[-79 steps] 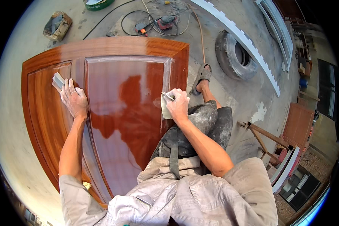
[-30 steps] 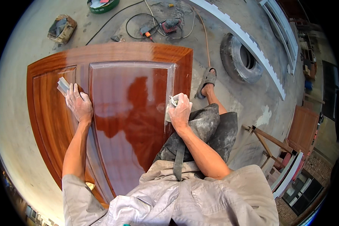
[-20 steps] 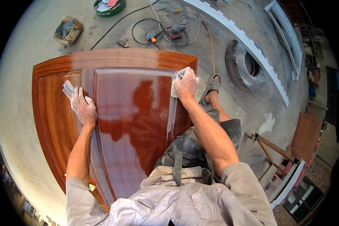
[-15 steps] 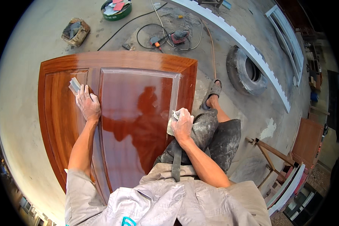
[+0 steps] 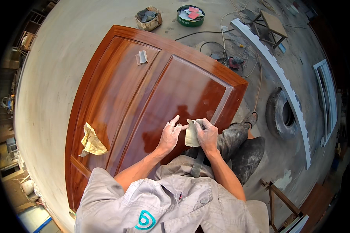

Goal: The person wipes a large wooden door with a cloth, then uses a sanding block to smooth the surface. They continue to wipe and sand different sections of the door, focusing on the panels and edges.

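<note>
A glossy reddish-brown panelled wooden door point(image 5: 182, 89) lies in front of me. My right hand point(image 5: 207, 136) pinches a small pale yellow piece of sandpaper point(image 5: 191, 133) above its near right part. Close beside, my left hand point(image 5: 170, 134) has its fingers stretched apart, one fingertip reaching to the sandpaper's edge; whether it touches is unclear. Both hands are dusted white. Farther up the door's left panel rests a small folded grey-white sheet point(image 5: 143, 57). A crumpled yellow sheet point(image 5: 92, 140) lies on the near left of the door.
Beyond the door stand a worn box point(image 5: 148, 25) of grey pieces and a green round tub point(image 5: 181, 20) with sheets. A red-and-black power tool point(image 5: 236, 62) and hoses lie on the floor. Rightward are a tyre point(image 5: 275, 114), a long notched white strip point(image 5: 276, 66) and a stool point(image 5: 270, 24).
My left hand has let go of the folded grey sheet and come across to my right hand. The right hand still holds the sandpaper. The view has swung left.
</note>
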The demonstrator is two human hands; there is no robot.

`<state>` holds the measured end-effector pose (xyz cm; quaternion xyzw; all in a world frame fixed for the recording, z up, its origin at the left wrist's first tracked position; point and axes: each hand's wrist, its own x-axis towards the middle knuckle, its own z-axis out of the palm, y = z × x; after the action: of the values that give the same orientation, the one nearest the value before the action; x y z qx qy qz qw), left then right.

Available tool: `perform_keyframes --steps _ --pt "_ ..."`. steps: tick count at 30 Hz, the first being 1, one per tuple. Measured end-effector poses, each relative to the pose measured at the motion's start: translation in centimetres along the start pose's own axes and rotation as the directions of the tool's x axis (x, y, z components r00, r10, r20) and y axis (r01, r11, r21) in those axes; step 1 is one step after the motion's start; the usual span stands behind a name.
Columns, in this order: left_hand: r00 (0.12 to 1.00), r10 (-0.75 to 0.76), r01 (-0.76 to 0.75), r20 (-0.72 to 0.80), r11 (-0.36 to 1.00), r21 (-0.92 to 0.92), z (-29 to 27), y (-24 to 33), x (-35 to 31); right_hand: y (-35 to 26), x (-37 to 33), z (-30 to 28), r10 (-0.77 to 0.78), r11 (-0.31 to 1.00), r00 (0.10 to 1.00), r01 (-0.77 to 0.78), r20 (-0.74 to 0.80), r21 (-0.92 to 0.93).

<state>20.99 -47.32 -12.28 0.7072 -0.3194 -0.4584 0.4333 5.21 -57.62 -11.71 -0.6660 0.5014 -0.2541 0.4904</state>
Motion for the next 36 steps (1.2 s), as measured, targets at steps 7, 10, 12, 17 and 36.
perform_keyframes --steps 7,10,12,17,36 --pt "0.988 -0.140 0.156 0.069 0.914 -0.375 -2.5 1.5 -3.9 -1.5 -2.1 0.1 -0.185 0.975 0.983 0.182 -0.011 -0.124" --pt "0.977 -0.200 0.212 0.074 0.868 -0.448 -0.7 -1.0 -3.8 -2.3 -2.6 1.7 -0.204 0.977 0.977 0.207 0.068 -0.050" --pt "0.962 -0.209 0.273 0.176 0.743 -0.611 -0.7 -1.2 -4.0 -2.3 -3.1 2.2 -0.170 0.985 0.983 0.171 0.075 -0.014" --pt "0.902 -0.196 0.427 0.385 0.539 -0.726 -2.0 -1.1 -3.4 -0.6 -4.1 1.8 0.031 0.997 0.961 -0.050 0.276 0.064" --pt "0.848 0.527 -0.416 0.056 0.596 0.687 -8.1 -6.4 -5.5 -0.2 0.5 6.0 0.050 0.996 0.850 -0.080 0.524 0.035"
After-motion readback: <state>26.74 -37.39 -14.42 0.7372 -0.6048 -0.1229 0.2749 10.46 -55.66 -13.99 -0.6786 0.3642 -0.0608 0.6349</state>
